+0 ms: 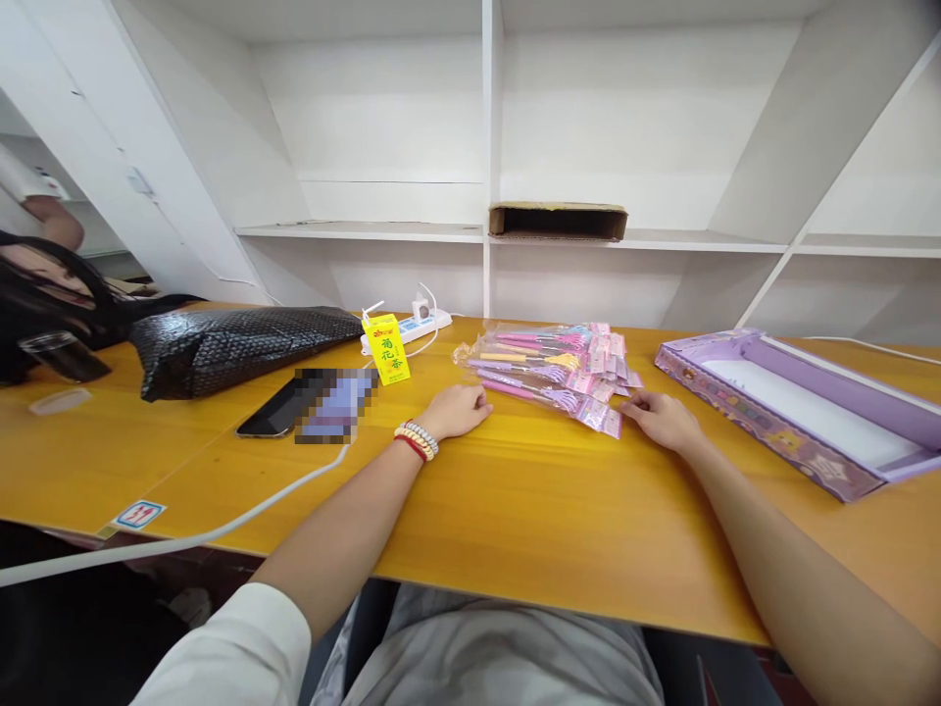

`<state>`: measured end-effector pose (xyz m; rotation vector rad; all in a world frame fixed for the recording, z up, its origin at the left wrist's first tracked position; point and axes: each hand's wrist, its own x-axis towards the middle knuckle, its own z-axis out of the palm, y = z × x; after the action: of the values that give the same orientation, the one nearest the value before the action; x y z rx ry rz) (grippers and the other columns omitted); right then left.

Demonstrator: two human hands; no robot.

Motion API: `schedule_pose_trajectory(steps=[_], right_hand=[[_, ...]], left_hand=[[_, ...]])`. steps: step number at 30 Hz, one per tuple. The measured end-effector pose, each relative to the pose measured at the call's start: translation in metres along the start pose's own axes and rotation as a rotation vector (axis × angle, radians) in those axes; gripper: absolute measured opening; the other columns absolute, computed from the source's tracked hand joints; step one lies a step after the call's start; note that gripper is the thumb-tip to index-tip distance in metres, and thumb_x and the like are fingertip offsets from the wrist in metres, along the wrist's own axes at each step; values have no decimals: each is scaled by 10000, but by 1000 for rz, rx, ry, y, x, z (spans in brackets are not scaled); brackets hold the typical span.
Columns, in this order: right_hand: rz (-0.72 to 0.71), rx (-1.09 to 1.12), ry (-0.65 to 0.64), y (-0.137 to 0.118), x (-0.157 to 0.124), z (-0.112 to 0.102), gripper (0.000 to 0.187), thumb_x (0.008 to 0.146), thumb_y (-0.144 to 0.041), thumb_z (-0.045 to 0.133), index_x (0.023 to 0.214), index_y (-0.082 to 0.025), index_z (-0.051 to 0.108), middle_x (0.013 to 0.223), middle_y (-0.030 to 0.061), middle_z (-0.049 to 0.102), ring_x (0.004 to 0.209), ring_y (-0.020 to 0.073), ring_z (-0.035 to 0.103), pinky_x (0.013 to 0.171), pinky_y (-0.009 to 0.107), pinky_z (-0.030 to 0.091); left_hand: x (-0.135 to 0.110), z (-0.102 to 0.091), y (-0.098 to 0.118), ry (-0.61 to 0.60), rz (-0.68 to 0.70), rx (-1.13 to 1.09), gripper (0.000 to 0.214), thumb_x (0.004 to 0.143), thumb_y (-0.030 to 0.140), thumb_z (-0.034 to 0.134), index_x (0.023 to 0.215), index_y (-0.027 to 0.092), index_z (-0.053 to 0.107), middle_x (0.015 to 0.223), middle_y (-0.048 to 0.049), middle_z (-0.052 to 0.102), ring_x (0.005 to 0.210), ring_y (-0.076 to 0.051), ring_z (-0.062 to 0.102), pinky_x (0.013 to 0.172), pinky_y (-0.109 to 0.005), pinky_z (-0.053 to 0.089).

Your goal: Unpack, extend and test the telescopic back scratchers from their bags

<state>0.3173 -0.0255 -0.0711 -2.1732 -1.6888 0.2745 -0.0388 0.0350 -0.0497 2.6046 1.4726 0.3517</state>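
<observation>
packets (pixel 544 365): piled on table (pixel 515 510), just far of and between the hands, left of purple tray (pixel 771 428) | left hand (pixel 456 410): curled near their left ends, cannot tell if pinching | right hand (pixel 666 420): fingertips close together by card ends (pixel 604 417), pinch unclear | handling: probably light, slippery film, stiffish inside; card ends likely best hold

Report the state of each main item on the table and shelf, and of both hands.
Plastic packets: piled, filled
Left hand: curled, beside the packets
Right hand: at a packet's end, grip unclear
Purple tray: open-topped
Cardboard box: open toward the camera
Yellow carton: upright
Power strip: plug inserted
Black bag: lying down, bulging
Black phone: flat, partly pixelated
</observation>
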Motion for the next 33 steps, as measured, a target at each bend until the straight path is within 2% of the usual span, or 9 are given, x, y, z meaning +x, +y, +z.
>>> schedule_pose_trajectory(steps=[12, 19, 33], right_hand=[[-23, 3, -6, 3, 2, 2, 374, 751, -563, 451, 836, -249, 634, 866, 24, 657, 806, 219, 593, 608, 285, 366], [-63, 2, -7, 4, 3, 2, 312, 746, -505, 487, 817, -239, 634, 833, 25, 658, 767, 202, 596, 602, 275, 376], [-76, 3, -14, 2, 2, 1, 284, 745, -472, 501, 819, -229, 631, 819, 22, 659, 756, 192, 598, 612, 270, 386]], left_hand=[[0, -1, 0, -1, 27, 5, 267, 811, 438, 423, 758, 206, 544, 777, -27, 631, 675, -169, 565, 564, -274, 359], [0, -1, 0, -10, 20, 11, 277, 810, 442, 430, 800, 202, 569, 803, -44, 636, 710, -176, 576, 616, -279, 389], [-1, -2, 1, -14, -4, 16, 291, 801, 450, 428, 803, 196, 570, 814, -48, 635, 717, -176, 578, 610, -276, 390]])
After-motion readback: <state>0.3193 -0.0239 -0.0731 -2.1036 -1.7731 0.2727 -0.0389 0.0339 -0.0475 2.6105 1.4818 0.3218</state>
